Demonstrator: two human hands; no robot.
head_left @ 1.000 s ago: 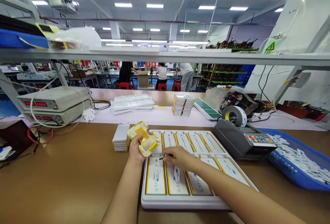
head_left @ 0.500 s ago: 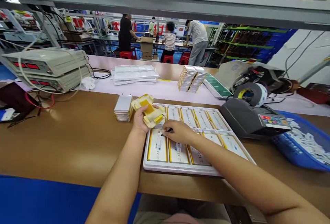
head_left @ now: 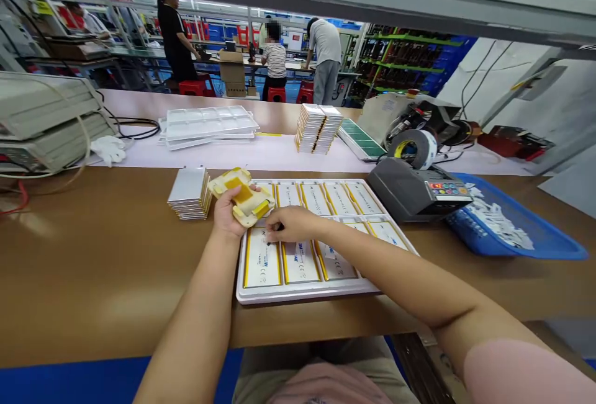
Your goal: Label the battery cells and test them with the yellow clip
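Note:
My left hand [head_left: 228, 213] is closed around a cream-coloured block with yellow patches [head_left: 243, 194], held tilted over the back left corner of a white tray [head_left: 307, 294]. Flat white battery packs [head_left: 262, 264] with yellow edges and blue print lie in two rows in that tray. My right hand [head_left: 294, 224] pinches a small black pen-like tool [head_left: 279, 226], mostly covered by the fingers. Its dark tip is at the upper end of the front left battery pack; whether it touches cannot be made out. A stack of battery packs [head_left: 189, 193] stands left of the block.
Right of the tray stands a grey tape dispenser [head_left: 410, 190], then a blue basket [head_left: 554, 239] of white scraps. Behind are a taller battery stack [head_left: 318, 129], empty white trays [head_left: 209, 123] and a white glove [head_left: 108, 150]. A shelf beam [head_left: 298, 4] crosses overhead. People work farther back.
The view has turned right, so everything sits farther left. Both hands keep their holds and stay over the same front left battery pack, with little visible movement relative to the tray.

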